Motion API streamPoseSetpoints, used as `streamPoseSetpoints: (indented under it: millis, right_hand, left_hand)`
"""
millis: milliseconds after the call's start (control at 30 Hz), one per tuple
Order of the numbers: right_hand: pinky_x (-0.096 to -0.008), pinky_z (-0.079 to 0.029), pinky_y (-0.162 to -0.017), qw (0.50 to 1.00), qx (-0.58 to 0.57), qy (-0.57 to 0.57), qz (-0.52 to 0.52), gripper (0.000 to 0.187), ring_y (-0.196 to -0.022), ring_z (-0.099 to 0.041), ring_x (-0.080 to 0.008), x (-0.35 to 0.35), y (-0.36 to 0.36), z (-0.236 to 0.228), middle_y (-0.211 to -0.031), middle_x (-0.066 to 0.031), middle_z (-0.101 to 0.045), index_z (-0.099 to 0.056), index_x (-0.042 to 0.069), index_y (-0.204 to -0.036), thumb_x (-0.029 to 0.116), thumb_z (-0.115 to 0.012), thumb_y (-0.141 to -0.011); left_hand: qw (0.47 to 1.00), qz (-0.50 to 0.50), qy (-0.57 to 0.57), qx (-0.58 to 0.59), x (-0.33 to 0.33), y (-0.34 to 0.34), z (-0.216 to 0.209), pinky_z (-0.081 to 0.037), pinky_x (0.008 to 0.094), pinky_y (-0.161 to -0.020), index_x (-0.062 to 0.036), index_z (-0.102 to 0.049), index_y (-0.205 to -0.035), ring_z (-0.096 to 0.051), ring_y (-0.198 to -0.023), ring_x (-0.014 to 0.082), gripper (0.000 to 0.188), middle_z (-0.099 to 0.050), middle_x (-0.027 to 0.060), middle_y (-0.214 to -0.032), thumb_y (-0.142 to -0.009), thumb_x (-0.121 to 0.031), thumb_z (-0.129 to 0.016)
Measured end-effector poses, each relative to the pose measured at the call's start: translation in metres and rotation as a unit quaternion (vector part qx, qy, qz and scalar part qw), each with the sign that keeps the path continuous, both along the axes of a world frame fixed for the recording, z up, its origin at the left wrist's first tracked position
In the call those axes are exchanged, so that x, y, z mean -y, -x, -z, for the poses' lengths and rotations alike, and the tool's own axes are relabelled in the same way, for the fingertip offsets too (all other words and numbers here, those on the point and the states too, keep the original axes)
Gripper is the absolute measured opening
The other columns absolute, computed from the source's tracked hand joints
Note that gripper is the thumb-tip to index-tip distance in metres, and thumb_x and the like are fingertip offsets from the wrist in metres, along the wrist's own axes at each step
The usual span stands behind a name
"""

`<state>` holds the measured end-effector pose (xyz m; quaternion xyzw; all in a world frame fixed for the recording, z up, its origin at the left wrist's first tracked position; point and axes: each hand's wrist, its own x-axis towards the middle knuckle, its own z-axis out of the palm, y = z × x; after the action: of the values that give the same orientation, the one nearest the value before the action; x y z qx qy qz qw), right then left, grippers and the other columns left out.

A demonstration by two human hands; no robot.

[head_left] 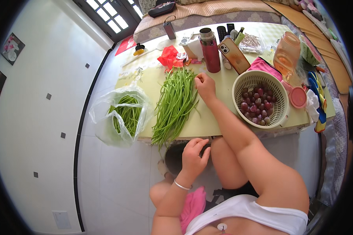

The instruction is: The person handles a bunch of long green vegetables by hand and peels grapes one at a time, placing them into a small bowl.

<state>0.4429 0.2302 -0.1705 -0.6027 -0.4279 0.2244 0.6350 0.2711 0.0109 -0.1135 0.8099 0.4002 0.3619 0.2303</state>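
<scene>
A heap of long green vegetable stems [173, 103] lies across the table, its lower ends hanging over the near edge. At the heap's upper right side, my right hand [206, 88] is closed with its fingertips pinched; anything between them is hidden. My left hand [195, 157] is held in front of the table edge over my lap, fingers curved and thumb apart, with nothing visible in it. Below and left of it, a dark round object [174, 158] shows partly under the table edge. More green stems fill a clear plastic bag [106, 123] left of the heap.
Right of my right arm stands a cream colander [279, 117] of red grapes [259, 105]. Behind are a red thermos [210, 53], a phone [234, 55], a tinted jug [287, 53] and a red plastic bag [168, 56]. A pink lid [298, 97] and gloves [321, 103] lie at right.
</scene>
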Motion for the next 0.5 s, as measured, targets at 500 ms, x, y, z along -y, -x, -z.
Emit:
streamPoseSetpoints:
  millis: [500]
  right_hand:
    - [-0.0210, -0.032, -0.041, 0.816, -0.573, -0.065, -0.032, 0.009, -0.049, -0.044, -0.0079, 0.071, 0.014, -0.034, -0.065, -0.0020, -0.054, -0.057, 0.003, -0.095, 0.009, -0.056, -0.089]
  left_hand:
    - [0.969, -0.105, -0.123, -0.187, -0.135, 0.000, -0.028, -0.050, 0.0400, -0.075, -0.0005, -0.070, -0.089, -0.062, -0.083, 0.0329, 0.017, -0.064, 0.0159, -0.090, -0.075, -0.010, -0.072]
